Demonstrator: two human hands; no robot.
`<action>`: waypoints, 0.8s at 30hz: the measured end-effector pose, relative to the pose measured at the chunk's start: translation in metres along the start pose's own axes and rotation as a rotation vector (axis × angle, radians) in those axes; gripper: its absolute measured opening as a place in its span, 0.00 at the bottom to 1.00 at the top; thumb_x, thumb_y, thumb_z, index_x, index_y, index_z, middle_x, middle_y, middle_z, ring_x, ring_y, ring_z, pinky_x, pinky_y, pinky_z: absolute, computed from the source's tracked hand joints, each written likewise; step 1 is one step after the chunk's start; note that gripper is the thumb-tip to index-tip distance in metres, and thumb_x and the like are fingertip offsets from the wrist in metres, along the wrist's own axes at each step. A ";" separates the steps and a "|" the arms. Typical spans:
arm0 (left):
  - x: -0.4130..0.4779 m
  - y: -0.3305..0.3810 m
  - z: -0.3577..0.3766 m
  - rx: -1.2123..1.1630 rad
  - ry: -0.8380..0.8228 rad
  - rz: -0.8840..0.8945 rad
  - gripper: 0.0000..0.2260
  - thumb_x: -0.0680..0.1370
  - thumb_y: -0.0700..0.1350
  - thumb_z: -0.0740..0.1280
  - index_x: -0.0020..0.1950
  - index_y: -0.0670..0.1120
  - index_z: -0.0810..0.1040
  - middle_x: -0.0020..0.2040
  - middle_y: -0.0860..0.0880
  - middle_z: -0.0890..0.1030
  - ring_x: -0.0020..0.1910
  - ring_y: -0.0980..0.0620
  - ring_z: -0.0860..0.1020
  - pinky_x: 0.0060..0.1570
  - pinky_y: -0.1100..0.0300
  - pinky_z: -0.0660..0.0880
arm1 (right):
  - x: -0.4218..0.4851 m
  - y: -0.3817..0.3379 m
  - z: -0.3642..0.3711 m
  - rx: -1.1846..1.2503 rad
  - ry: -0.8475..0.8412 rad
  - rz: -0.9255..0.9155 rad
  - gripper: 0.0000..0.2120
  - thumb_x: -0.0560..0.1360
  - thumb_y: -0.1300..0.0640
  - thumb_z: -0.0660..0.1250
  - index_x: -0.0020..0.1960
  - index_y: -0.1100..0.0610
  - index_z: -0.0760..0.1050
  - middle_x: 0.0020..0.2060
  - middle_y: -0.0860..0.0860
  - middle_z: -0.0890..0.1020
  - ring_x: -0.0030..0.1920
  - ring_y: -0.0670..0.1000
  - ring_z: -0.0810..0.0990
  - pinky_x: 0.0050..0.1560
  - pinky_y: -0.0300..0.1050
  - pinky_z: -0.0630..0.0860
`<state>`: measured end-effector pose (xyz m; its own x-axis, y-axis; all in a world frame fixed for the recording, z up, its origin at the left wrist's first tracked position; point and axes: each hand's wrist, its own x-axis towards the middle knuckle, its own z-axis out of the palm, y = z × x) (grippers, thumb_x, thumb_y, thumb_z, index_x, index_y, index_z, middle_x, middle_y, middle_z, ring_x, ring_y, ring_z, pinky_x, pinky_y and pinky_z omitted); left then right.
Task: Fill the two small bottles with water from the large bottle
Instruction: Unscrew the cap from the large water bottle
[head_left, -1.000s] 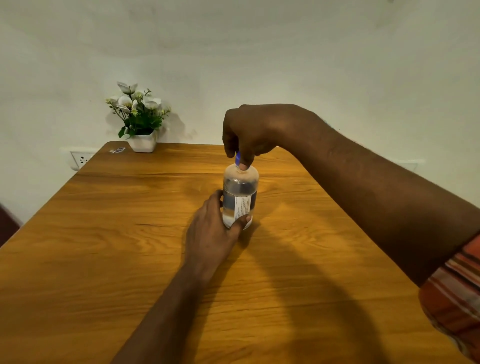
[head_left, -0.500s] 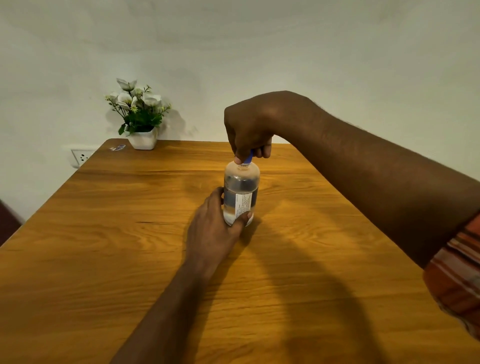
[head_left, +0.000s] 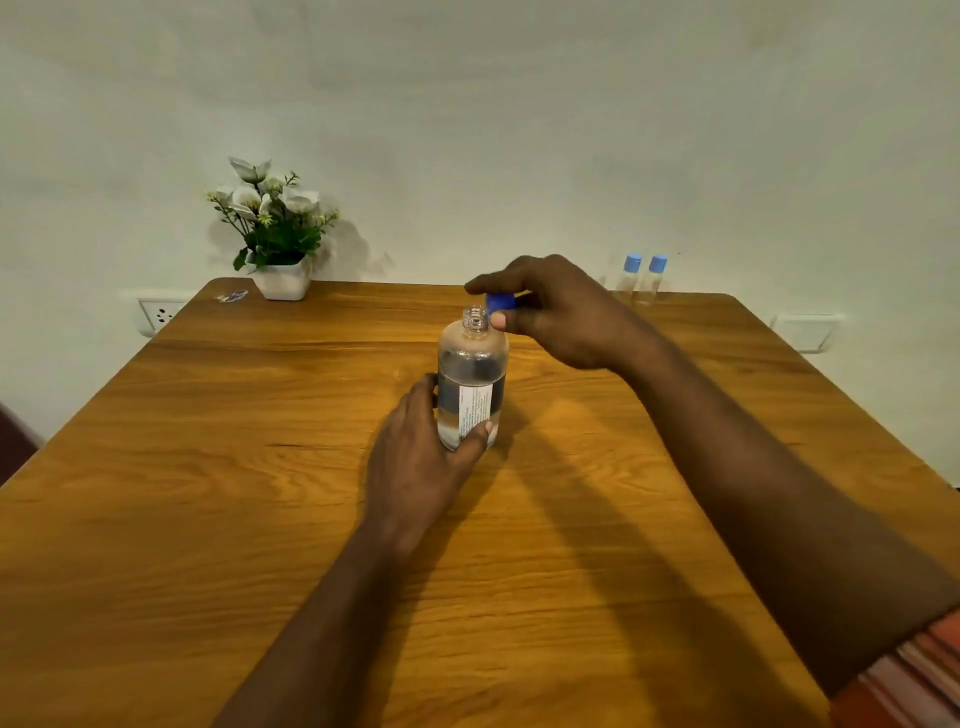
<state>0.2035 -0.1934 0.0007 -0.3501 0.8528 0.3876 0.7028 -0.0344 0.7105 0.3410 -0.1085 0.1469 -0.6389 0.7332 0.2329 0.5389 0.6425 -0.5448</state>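
Half a second back the right hand (head_left: 561, 312) sat on top of the large bottle (head_left: 471, 384). Now it has come away to the bottle's two o'clock with the blue cap (head_left: 500, 301) pinched between thumb and fingertips, and the neck stands bare. With that hand shifted, the two small bottles (head_left: 631, 283) show as well.

From the head camera, the only view: the large bottle stands upright near the middle of the table (head_left: 260, 493), with water up to about its shoulder. The left hand (head_left: 415, 452) comes in from six o'clock and grips its lower half, thumb across the label, fingers curled round the far side. The small bottles stand side by side at one o'clock on the table's far edge by the wall, well apart from the large one. Both have blue caps on and look empty, though they are too small to be sure. A flower pot (head_left: 283, 280) sits at eleven o'clock, with a socket (head_left: 161, 314) on the wall just past that corner.

By my reckoning only the first step is done: the large bottle is open. Uncapping the small ones and pouring into each is all still left.
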 end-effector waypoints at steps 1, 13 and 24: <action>0.000 -0.001 0.000 -0.005 0.000 0.005 0.34 0.70 0.64 0.67 0.71 0.53 0.62 0.65 0.52 0.74 0.60 0.53 0.75 0.53 0.50 0.77 | -0.004 0.004 0.008 0.056 0.058 0.012 0.18 0.77 0.63 0.66 0.66 0.53 0.75 0.62 0.51 0.77 0.60 0.47 0.76 0.60 0.42 0.75; 0.015 -0.021 -0.013 -0.058 0.105 -0.075 0.31 0.70 0.60 0.69 0.70 0.52 0.64 0.64 0.50 0.75 0.59 0.50 0.76 0.51 0.47 0.78 | -0.028 0.039 0.096 0.484 0.468 0.313 0.15 0.68 0.63 0.76 0.52 0.54 0.77 0.47 0.47 0.81 0.47 0.47 0.82 0.48 0.43 0.81; 0.019 -0.027 -0.013 -0.053 0.128 -0.085 0.29 0.72 0.59 0.68 0.70 0.53 0.64 0.65 0.51 0.75 0.60 0.51 0.76 0.52 0.47 0.78 | -0.018 0.041 0.136 0.393 0.430 0.335 0.24 0.72 0.64 0.72 0.64 0.52 0.71 0.54 0.52 0.82 0.53 0.49 0.81 0.51 0.43 0.80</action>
<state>0.1698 -0.1829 -0.0040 -0.4849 0.7807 0.3943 0.6353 0.0046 0.7722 0.2996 -0.1252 0.0105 -0.1530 0.9544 0.2562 0.3782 0.2961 -0.8771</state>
